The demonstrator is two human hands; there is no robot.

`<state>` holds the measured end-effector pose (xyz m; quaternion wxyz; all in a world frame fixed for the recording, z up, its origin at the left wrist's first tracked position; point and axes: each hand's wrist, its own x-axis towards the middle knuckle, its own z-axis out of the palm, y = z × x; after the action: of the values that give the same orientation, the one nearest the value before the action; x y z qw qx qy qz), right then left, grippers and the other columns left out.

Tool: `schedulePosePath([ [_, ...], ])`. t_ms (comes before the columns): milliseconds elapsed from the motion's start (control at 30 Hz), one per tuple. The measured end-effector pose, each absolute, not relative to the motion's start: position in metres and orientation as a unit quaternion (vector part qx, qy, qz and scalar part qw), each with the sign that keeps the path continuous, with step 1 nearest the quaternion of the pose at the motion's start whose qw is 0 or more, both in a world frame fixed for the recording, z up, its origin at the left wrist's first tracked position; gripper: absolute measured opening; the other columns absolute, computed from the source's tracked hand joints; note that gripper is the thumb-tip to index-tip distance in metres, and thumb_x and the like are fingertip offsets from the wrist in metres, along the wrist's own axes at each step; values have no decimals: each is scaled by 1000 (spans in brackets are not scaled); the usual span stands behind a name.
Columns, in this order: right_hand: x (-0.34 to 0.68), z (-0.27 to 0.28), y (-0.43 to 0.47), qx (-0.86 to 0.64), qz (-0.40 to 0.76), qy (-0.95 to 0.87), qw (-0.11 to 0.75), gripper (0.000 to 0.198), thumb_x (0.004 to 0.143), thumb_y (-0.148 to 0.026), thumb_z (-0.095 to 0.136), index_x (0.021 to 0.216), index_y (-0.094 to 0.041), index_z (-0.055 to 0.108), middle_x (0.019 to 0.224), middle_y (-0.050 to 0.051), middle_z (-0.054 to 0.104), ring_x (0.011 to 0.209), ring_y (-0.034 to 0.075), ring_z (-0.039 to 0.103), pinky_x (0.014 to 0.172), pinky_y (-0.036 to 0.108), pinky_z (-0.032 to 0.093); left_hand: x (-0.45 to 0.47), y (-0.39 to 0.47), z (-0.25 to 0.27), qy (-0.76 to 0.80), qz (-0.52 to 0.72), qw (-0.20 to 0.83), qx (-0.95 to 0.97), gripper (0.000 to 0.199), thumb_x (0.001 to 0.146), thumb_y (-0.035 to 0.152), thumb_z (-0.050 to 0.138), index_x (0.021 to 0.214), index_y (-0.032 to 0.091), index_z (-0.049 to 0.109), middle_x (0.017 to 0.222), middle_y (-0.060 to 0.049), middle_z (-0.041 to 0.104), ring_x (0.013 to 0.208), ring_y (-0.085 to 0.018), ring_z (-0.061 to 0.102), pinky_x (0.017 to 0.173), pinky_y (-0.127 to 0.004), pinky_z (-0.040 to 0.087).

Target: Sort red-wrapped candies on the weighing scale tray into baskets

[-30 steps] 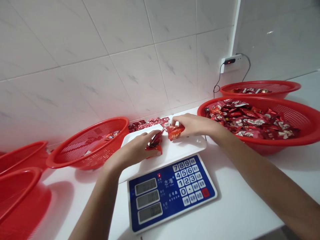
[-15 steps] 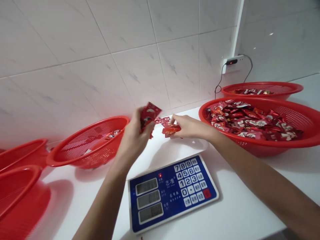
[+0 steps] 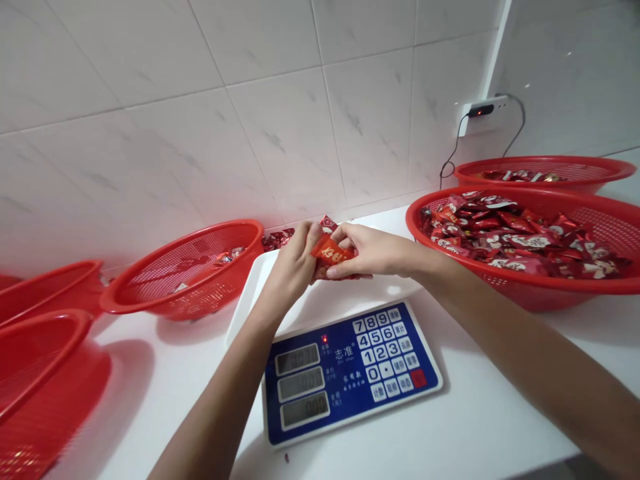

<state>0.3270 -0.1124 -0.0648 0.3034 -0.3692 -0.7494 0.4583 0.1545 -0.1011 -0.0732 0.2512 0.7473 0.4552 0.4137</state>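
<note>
Over the white pan [image 3: 290,313] of a digital scale [image 3: 350,373], my two hands meet around a small bunch of red candy packets [image 3: 333,253]. My left hand [image 3: 297,257] is closed on the bunch from the left, its fingertips partly hidden behind the packets. From the other side my right hand [image 3: 367,252] grips the same bunch, thumb in front. More red packets [image 3: 277,239] lie behind my left hand, at the back of the pan. The scale's displays are lit but hard to read.
On the right, a red basket [image 3: 530,290] holds many wrapped candies, with another basket [image 3: 545,163] behind it. To the left stand a red basket [image 3: 185,267] with a few packets and other red baskets [image 3: 50,373]. A charger cable [image 3: 445,167] hangs along the tiled wall.
My hands were apart, each with packets; now they have come together on one bunch. My right hand has lifted its packets from the pan. The view has shifted slightly.
</note>
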Motion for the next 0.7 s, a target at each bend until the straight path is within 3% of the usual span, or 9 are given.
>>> schedulePosePath([
  [100,326,-67,-110,-409,428,-745,307,39,73,-24,75,102,-17,51,87,5,68,66,12,58,51,23,43,157,-104,-72,438,414,346,719,60,95,71,27,92,20,57,66,-2,56,57,-17,57,50,-27,43],
  [167,326,-70,-106,-406,427,-753,293,32,73,-22,73,99,-16,55,79,3,66,61,12,56,51,23,43,158,-104,-71,433,386,385,718,60,90,75,41,103,19,58,73,-4,63,58,-17,60,48,-26,45],
  [233,326,-71,-104,-374,441,-767,279,18,74,-18,69,90,-15,59,73,3,65,58,10,53,51,24,42,159,-104,-71,450,364,365,729,54,83,64,65,112,20,55,84,-5,68,63,-17,64,49,-24,47],
  [300,327,-71,-105,-352,454,-766,288,18,75,-17,69,91,-15,61,81,4,68,63,11,56,54,23,44,157,-103,-71,461,367,334,736,50,80,50,74,115,20,53,89,-5,70,67,-17,66,49,-23,49],
  [433,330,-68,-109,-402,380,-766,327,50,74,-38,79,112,-17,55,107,8,68,86,18,65,69,28,51,142,-96,-65,452,385,316,740,39,82,37,71,113,19,54,85,-4,71,63,-17,66,48,-24,49],
  [500,331,-71,-105,-424,287,-793,331,53,77,-48,76,114,-16,57,114,10,67,95,21,64,78,33,51,131,-96,-57,469,397,268,742,38,79,29,71,112,19,54,81,-2,69,60,-15,64,46,-23,47],
  [600,337,-81,-93,-462,157,-824,288,46,89,-39,66,127,-14,58,131,14,61,117,27,58,99,40,44,118,-100,-43,504,416,213,726,35,80,25,67,111,20,53,77,0,67,61,-15,61,47,-23,48],
  [700,346,-90,-84,-498,124,-836,195,47,92,-28,58,138,-15,56,145,15,53,132,29,48,107,42,36,113,-104,-36,509,427,202,719,34,81,25,65,112,21,53,76,1,66,64,-15,62,52,-24,50],
])
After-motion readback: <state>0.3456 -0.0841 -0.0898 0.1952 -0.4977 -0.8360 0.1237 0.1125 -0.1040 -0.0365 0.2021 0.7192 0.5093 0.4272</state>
